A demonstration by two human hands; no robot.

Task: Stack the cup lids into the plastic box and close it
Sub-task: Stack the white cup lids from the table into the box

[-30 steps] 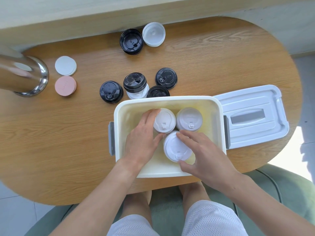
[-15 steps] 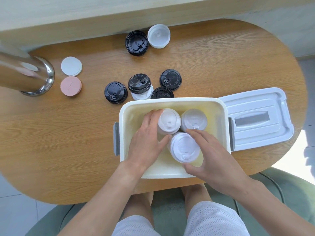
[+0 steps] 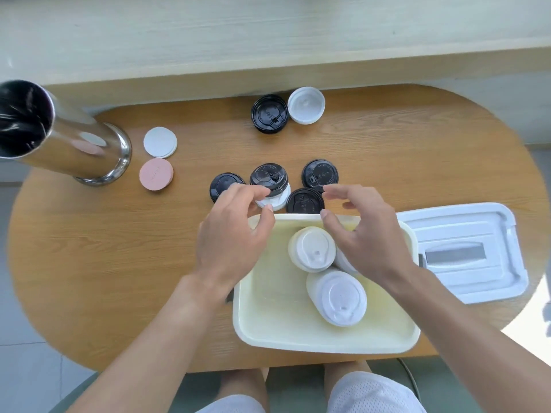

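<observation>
Left hand [image 3: 231,236] fingers [image 3: 258,192] loosely curled and apart, holding nothing, hovering over the far left corner of the box [image 3: 325,335]. Fingertips sat just above the stacked pair of lids: black lid [image 3: 268,177] on top of a white lid [image 3: 278,201]. Cannot tell if they touched it.

Right hand [image 3: 366,234] fingers [image 3: 340,192] also curled, spread, empty, above the far rim of the box. Just under those fingertips lay another black lid [image 3: 304,201] against the box's far wall; one more black lid [image 3: 319,174] sat just past it.

Left of the left fingertips: a black lid [image 3: 222,186], partly hidden by the hand.

Below both palms, inside the box: three stacks of white lids. One [image 3: 311,248] between the hands, one [image 3: 337,296] nearer the body, a third [image 3: 344,260] mostly hidden under the right hand.

Right of the right wrist: box cover [image 3: 465,251], off, lying flat on the counter [image 3: 119,278] and touching the box's side.

Far beyond the fingers, near the counter's back edge: a black lid [image 3: 269,113] and a white lid [image 3: 306,105] side by side.

Well left of the left hand: white disc [image 3: 160,142], pink disc [image 3: 156,174], steel tumbler [image 3: 59,135].
</observation>
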